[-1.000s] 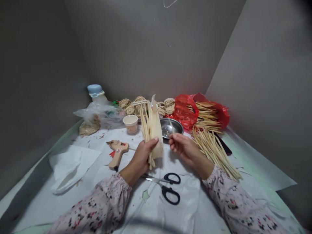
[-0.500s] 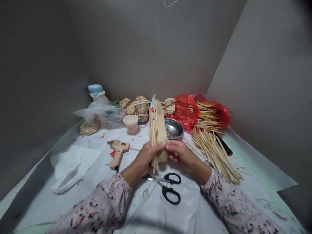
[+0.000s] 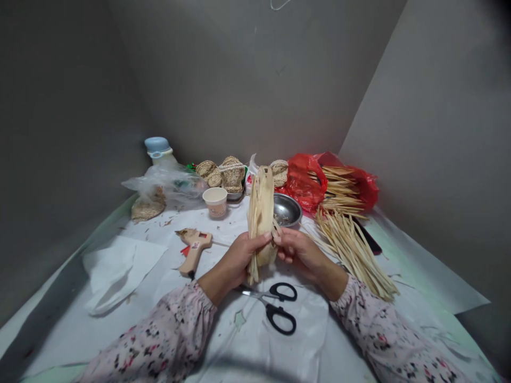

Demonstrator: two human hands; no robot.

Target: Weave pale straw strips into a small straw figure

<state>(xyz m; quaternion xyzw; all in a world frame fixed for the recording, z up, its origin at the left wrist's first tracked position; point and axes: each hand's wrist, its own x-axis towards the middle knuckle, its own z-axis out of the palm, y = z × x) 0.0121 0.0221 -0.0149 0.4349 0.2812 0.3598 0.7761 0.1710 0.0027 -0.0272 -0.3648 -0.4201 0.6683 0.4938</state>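
Observation:
A bundle of pale dried husk strips (image 3: 261,202), made of one broad leaf and several narrow strands, stands upright in front of me. My left hand (image 3: 241,258) is closed around its lower part, thumb pressed on the front. At the right edge of the bundle, my right hand (image 3: 297,252) pinches a narrow husk strip (image 3: 275,232) between thumb and fingertips. Just below the hands lie black-handled scissors (image 3: 281,306), blades pointing left and partly hidden by my left wrist.
A glue gun (image 3: 195,250) lies left, near a paper cup (image 3: 215,202). Behind the bundle is a metal bowl (image 3: 293,213). On the right, loose husk strips (image 3: 359,255) lie before a red plastic bag (image 3: 305,181). Woven pieces (image 3: 231,173) stand at the back.
The husk bundle has tipped slightly right and lower. A narrow strip at its right edge now stands apart in my right fingers.

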